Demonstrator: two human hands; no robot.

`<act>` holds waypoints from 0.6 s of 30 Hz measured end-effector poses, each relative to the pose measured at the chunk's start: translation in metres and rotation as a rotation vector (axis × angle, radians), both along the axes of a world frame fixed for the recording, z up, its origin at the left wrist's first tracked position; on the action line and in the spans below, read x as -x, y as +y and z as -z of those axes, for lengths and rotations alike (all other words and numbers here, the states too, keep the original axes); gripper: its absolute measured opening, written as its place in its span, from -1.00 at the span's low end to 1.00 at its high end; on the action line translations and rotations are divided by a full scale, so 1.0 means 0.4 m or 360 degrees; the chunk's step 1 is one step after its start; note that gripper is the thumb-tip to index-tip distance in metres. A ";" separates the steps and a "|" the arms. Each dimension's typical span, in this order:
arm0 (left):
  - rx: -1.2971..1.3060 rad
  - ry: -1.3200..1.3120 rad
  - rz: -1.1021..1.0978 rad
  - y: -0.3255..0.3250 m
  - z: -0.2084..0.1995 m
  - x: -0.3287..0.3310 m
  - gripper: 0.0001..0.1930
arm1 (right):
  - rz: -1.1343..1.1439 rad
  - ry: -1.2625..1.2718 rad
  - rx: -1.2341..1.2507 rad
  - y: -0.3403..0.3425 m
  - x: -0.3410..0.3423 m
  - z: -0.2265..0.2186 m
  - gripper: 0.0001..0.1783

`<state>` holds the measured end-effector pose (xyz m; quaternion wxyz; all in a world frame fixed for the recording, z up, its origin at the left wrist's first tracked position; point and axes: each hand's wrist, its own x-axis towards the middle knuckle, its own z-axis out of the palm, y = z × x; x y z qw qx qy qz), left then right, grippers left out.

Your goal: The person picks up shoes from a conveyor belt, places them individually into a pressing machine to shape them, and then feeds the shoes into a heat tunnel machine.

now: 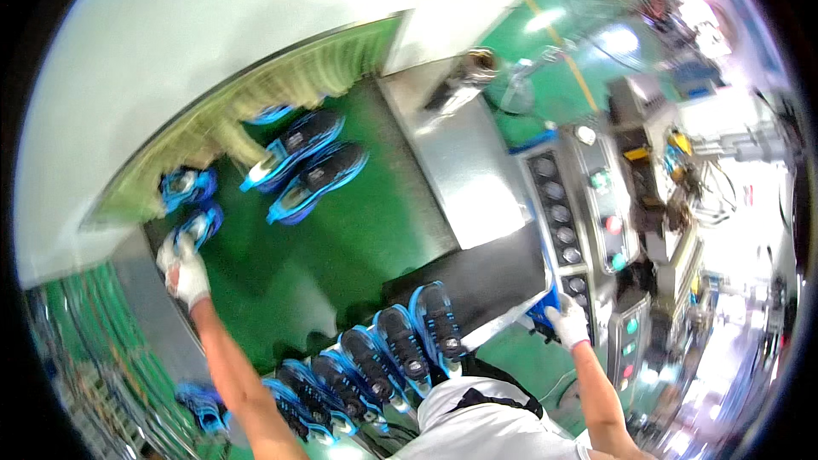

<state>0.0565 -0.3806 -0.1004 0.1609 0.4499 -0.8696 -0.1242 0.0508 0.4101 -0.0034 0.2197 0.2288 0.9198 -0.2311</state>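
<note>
My left hand [183,273], in a white glove, reaches to the left side of the green conveyor belt [358,247]. Its fingers close on the near end of a blue sneaker [203,223]. Just beyond sits another blue sneaker [187,186], by the fringe curtain. My right hand [569,322], also gloved in white, is low at the right, with its fingers against a blue and dark thing [543,311] whose kind is unclear. A pair of black and blue sneakers, one of them [324,175] in front, lies farther back on the belt, partly under the fringe.
Several black and blue sneakers [400,341] stand in a row along the belt's near edge. A pale fringe curtain [230,140] hangs from a white machine housing [256,8]. A metal plate [469,162] and control panels with buttons [609,204] are on the right.
</note>
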 end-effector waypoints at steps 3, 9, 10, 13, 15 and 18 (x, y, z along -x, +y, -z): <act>0.0393 0.0059 0.0186 0.021 0.079 -0.158 -0.67 | -0.0045 -0.0012 0.0164 -0.047 -0.047 0.003 -0.34; -0.0266 0.0091 0.0200 0.274 0.031 -0.234 -0.77 | -0.0452 -0.0018 0.0219 -0.174 -0.093 -0.133 -0.30; -0.0373 0.0220 0.0332 0.389 -0.008 -0.199 -0.79 | -0.0429 -0.0050 0.0350 -0.180 -0.111 -0.138 -0.24; -0.0438 0.0244 0.1119 0.732 -0.208 -0.109 -0.85 | -0.0704 0.0202 0.0549 -0.247 -0.114 -0.218 -0.06; -0.0469 0.0224 0.1791 0.945 -0.348 -0.052 -0.83 | -0.1049 0.0388 0.0390 -0.274 -0.113 -0.190 0.06; -0.0680 0.0418 0.2551 1.266 -0.500 0.029 -0.83 | -0.0871 0.0540 0.0091 -0.284 -0.084 -0.135 -0.23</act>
